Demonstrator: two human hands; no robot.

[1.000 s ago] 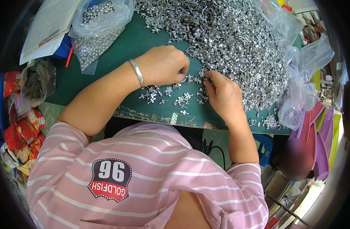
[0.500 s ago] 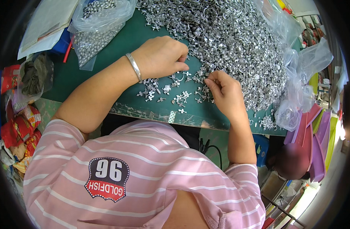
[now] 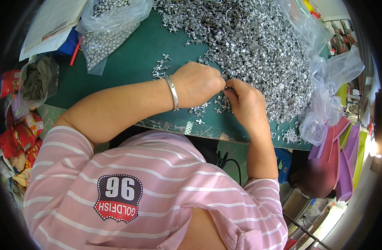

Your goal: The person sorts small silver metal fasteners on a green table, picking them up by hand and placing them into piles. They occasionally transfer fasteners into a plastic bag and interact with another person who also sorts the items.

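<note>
My left hand [image 3: 198,85], with a silver bangle [image 3: 172,92] at its wrist, is closed with the knuckles up. Its fingertips meet those of my right hand [image 3: 245,102] at the near left edge of a big heap of small silver metal parts [image 3: 257,54]. The right thumb and forefinger are pinched together; what either hand holds is too small and too covered to make out. A few loose silver metal pieces [image 3: 198,111] lie partly under my left hand, and a small group of silver pieces [image 3: 161,68] lies beyond the left wrist.
A clear bag of silver beads [image 3: 107,41] stands at the far left of the green table [image 3: 128,75], beside a red pen [image 3: 75,53] and papers [image 3: 53,25]. Crumpled plastic bags [image 3: 324,112] edge the heap on the right. A bag with dark cloth [image 3: 37,79] is at left.
My left hand has moved right and nearer, from over the loose pieces to my right fingertips. The right hand has stayed almost in place.
</note>
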